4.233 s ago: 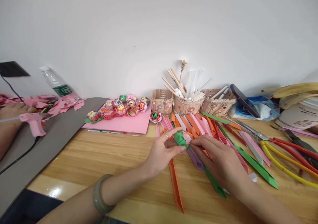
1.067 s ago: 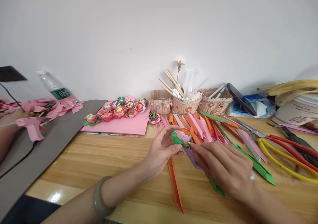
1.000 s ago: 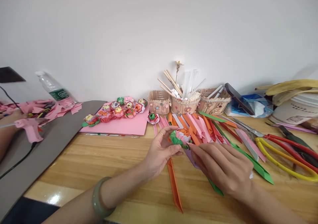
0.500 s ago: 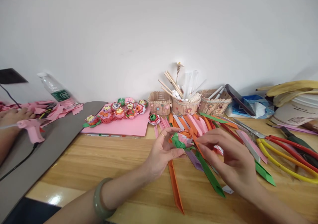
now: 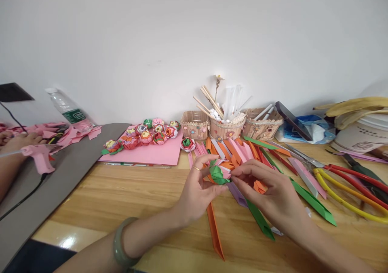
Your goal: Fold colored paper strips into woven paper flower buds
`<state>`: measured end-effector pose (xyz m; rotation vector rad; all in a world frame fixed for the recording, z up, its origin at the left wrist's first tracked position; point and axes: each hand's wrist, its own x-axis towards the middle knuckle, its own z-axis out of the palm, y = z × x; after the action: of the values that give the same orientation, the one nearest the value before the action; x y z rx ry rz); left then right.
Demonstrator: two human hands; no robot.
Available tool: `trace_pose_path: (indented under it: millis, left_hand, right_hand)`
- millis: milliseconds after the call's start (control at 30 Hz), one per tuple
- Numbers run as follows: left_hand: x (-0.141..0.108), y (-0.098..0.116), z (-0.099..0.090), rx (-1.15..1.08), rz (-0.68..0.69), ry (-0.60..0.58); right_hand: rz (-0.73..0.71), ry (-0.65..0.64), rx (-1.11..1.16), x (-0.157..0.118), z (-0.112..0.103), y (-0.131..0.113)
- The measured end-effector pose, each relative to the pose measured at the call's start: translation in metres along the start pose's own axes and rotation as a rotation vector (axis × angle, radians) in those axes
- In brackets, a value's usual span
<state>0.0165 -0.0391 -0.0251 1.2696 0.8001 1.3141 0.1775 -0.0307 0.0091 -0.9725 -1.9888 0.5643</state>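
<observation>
In the head view, the left hand (image 5: pixel 197 194) is pinching a green-and-pink paper flower (image 5: pixel 218 175) over the middle of the bench (image 5: pixel 136 196); the right hand (image 5: pixel 269 188) is gripping its side by the fingertips. Uneven squeezing could be loosening its folds. Near the back edge, a bottle's label (image 5: pixel 74 116) is showing lettering too blurred to read, as is a tub (image 5: pixel 360 137).
</observation>
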Motion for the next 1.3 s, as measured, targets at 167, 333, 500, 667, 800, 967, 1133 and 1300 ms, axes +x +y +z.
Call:
trace_pose_path:
  millis: [167,333,500,667,800,967,1133,1300]
  left_hand:
    - [0.000,-0.002,-0.001,0.082,0.059,0.002]
    - [0.001,-0.003,-0.002,0.095,0.062,-0.014]
    - [0.003,-0.003,-0.004,0.172,0.120,-0.011]
    - [0.003,-0.002,-0.006,0.221,0.130,-0.006]
    - [0.002,-0.003,-0.005,0.224,0.109,0.004]
    - [0.003,-0.004,-0.005,0.237,0.119,0.024]
    - [0.001,-0.003,-0.005,0.234,0.111,-0.020]
    - [0.000,-0.002,-0.005,0.183,0.056,-0.043]
  right_hand:
    - [0.135,-0.105,0.060,0.005,-0.003,-0.003]
    - [0.070,-0.129,0.027,0.004,-0.006,0.001]
    - [0.001,-0.096,0.000,0.002,-0.006,0.004]
    - [0.137,-0.160,0.069,0.004,-0.005,0.004]
    - [0.101,-0.129,0.045,0.003,-0.006,0.001]
    - [0.061,-0.080,0.059,0.001,-0.006,-0.001]
    - [0.155,-0.170,0.140,0.006,-0.007,-0.001]
    - [0.160,-0.213,0.061,0.009,-0.011,-0.001]
